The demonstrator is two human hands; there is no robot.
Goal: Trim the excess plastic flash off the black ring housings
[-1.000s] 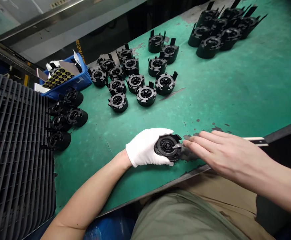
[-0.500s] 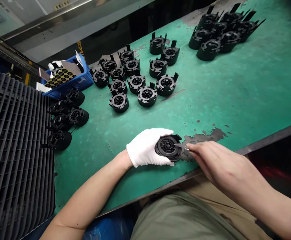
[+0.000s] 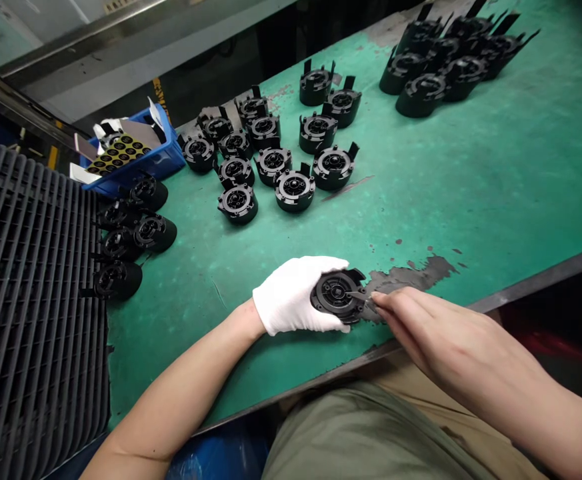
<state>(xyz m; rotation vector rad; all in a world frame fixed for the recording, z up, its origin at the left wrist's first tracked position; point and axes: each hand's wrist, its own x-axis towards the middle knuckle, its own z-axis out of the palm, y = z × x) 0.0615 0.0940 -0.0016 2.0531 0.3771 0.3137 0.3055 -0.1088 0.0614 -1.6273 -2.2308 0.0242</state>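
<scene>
My left hand, in a white glove, is closed around a round black plastic housing with its ribbed, open face turned up. Bare-skinned, my right hand pinches a thin, pointed metal tool. The tool's tip lies over the right part of the housing's inner face; whether it touches cannot be made out. My fingers cover the tool's handle, so its exact kind is hidden.
More black housings with upright tabs stand at mid-table, others at the far right and left. A blue bin holds sheets with round stickers. Grey ribbed trays are stacked at left. Worn patches mark the green tabletop.
The view has shifted very slightly. My left hand keeps its hold on the housing; the tool's tip has moved a little left over its face.
</scene>
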